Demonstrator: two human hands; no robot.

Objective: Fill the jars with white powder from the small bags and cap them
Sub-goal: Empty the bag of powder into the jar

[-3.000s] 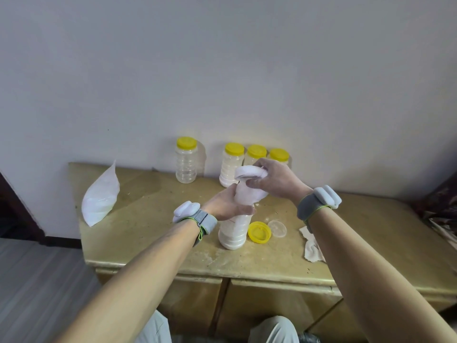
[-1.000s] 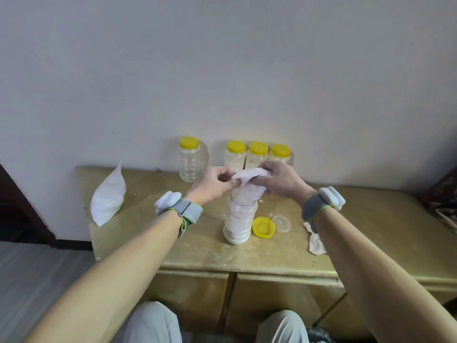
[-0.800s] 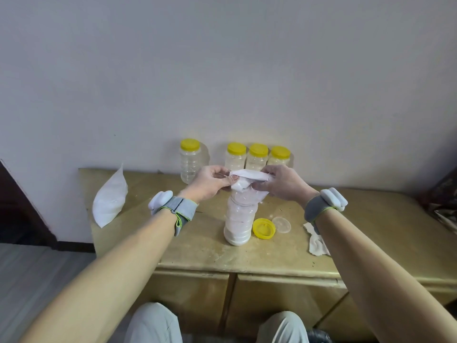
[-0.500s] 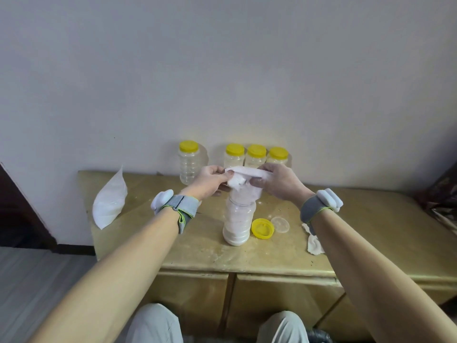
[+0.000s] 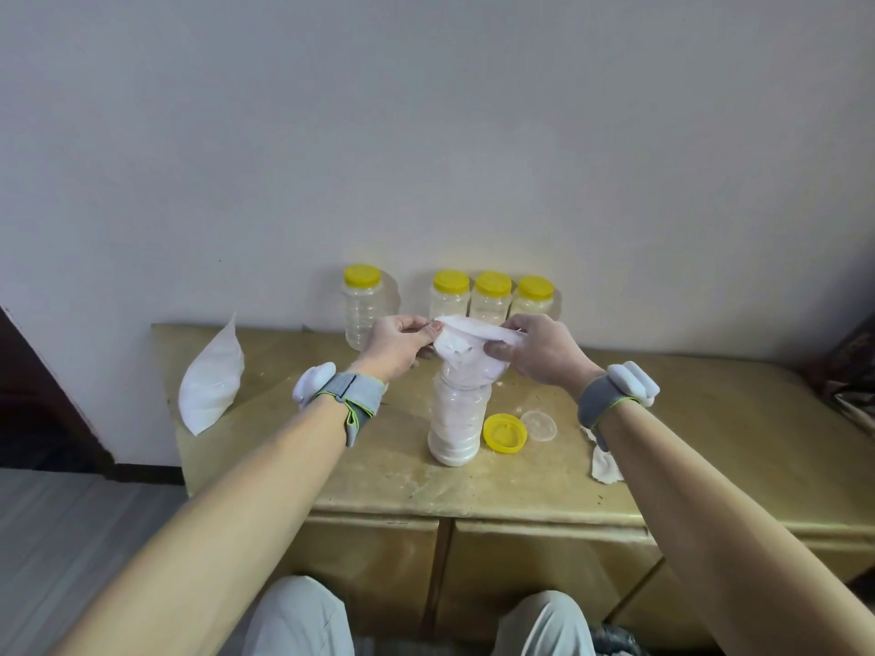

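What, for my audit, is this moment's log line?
small white plastic bag upended on clear plastic jar | left hand, right hand: pinch bag | yellow lid: off

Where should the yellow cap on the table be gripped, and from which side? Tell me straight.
Take the yellow cap by its rim, from above, thumb on the near edge and fingers on the far edge. It lies flat with its hollow side up, the jar close on its left and a clear disc at its right, so only front and back look free.
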